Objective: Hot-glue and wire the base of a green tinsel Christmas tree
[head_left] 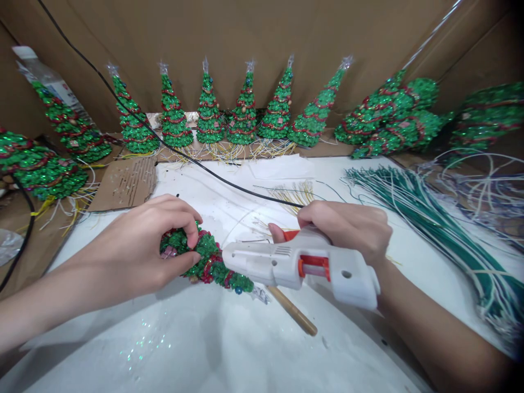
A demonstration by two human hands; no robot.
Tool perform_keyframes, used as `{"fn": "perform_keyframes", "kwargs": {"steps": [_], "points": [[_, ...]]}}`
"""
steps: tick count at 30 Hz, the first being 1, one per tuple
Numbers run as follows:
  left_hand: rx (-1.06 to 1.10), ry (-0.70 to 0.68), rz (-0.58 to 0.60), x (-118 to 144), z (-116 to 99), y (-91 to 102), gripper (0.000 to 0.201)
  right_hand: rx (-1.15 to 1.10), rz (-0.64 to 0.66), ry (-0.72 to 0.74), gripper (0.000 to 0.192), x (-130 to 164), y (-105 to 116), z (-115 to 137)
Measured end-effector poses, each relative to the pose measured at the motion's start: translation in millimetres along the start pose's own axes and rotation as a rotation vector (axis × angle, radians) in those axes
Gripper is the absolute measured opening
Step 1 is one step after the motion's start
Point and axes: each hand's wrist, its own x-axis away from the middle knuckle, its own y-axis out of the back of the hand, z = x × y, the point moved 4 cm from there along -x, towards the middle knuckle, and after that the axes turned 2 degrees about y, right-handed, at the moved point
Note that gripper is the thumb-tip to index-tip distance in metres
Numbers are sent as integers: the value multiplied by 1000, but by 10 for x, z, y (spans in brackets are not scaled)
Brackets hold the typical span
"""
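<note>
While the left hand (164, 245) pinches a small green tree (207, 262) between thumb and fingers, the right hand (347, 226) is wrapped tight around a white glue gun (303, 267). The little tree lies on its side in the middle of the white tabletop (204, 349), with its pointy top aimed toward 4 o'clock. It seems to be held this way so it cannot roll and so the gun's tip can get at its side. The gun points toward 9 o'clock, and its nose touches the tree or sits just beside it; the exact spot is hidden. One finger rests near the orange trigger (291, 234), ready to squeeze.

A black cord (164, 143) runs from the gun up toward 11 o'clock. A wooden stick (292, 311) lies under the gun, close by.

At 12 o'clock a row of trees (229, 117) stands upright along the brown cardboard wall (245, 33), likely to keep them out of the way. More trees lie tipped over at 2 o'clock. A bundle of green and white wires (442, 229) lies at 3 o'clock, within easy reach.
</note>
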Motion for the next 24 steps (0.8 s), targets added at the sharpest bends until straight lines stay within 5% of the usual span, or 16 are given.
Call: {"fn": "perform_keyframes", "kwargs": {"steps": [24], "points": [[2, -10, 5, 1, -6, -1, 4, 20, 2, -20, 30, 4, -19, -9]]}}
